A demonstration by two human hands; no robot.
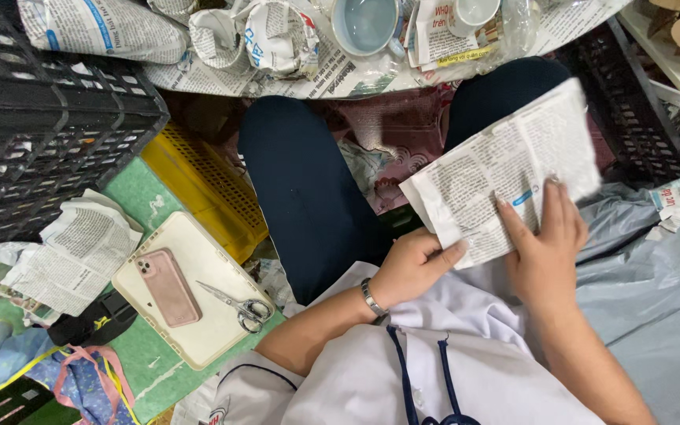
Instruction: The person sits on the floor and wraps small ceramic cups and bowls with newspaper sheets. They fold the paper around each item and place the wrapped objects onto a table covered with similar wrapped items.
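Both hands on a folded rectangular piece of printed newspaper (505, 173), held over the lap above the right knee. Left hand (412, 267) pinches its lower-left edge: fingers curled under, thumb pressed on top. Right hand (545, 248) lies flat on the sheet's lower-right part, fingers straight and close together, pressing the paper from above. Sheet is tilted, upper-right corner highest in frame.

Silver bracelet (372, 299) on the left wrist. Person sits in dark navy trousers (308, 189) and a white shirt (434, 370).

Left of the legs: cream rectangular plastic lid (206, 323) lying flat, with a pink-cased smartphone (168, 287) face down on it and silver metal scissors (238, 303) just beside the phone, blades apart from it. Yellow perforated plastic crate (198, 189) next to the lid, black plastic crate (49, 134) further left. Loose folded newspaper sheet (76, 252) near the lid's left edge.

Top of frame: newspaper-covered surface (316, 79) with a pale blue ceramic cup (365, 25), a white ceramic cup (472, 14) and several newspaper-wrapped bundles (277, 35). Grey plastic sheeting (647, 267) on the right.
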